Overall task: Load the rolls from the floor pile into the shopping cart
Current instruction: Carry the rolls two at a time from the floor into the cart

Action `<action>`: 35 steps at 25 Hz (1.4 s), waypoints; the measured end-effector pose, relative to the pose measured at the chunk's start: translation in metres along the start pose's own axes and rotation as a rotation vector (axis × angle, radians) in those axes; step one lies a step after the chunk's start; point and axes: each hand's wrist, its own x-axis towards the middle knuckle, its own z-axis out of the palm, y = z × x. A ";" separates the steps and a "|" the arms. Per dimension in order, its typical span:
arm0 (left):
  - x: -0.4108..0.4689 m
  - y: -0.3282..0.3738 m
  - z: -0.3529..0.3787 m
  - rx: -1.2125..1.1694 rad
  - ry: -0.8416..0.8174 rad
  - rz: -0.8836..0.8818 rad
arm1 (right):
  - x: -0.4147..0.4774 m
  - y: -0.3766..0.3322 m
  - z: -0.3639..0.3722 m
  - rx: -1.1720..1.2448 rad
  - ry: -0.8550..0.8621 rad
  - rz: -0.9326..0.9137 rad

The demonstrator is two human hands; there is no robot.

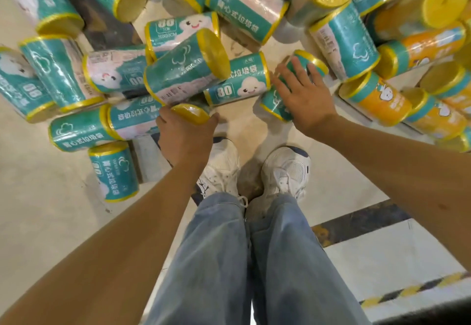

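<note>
A pile of teal-wrapped rolls with yellow ends covers the floor ahead of my feet. My left hand (184, 136) grips the yellow end of one teal roll (191, 113) at the pile's near edge, fingers curled round it. My right hand (303, 92) lies with spread fingers over another teal roll (297, 66) that points away from me. A tilted teal roll (186, 69) rests on others just above my left hand. No shopping cart is in view.
Orange-wrapped rolls (377, 101) lie at the right of the pile. One teal roll (113, 171) stands alone at the near left. My white shoes (285, 169) and jeans are below the hands. A black-yellow striped floor marking (407, 290) runs at the lower right.
</note>
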 end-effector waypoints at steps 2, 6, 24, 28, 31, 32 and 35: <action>0.000 -0.001 0.001 0.000 0.009 0.006 | 0.007 0.001 0.006 -0.096 0.049 -0.036; 0.000 0.000 0.000 -0.028 0.017 -0.001 | 0.011 0.009 0.007 -0.226 0.033 -0.093; -0.172 0.134 -0.323 -0.455 0.169 0.265 | -0.137 0.010 -0.370 1.477 0.244 0.419; -0.230 0.182 -0.453 -0.674 0.342 0.346 | -0.184 0.011 -0.519 1.623 0.382 0.284; -0.286 0.190 -0.539 -0.815 0.482 0.363 | -0.227 0.001 -0.614 1.705 0.414 0.171; -0.305 0.189 -0.564 -0.871 0.527 0.369 | -0.243 -0.005 -0.644 1.713 0.415 0.113; -0.352 0.167 -0.617 -0.993 0.637 0.342 | -0.282 -0.029 -0.707 1.693 0.365 -0.055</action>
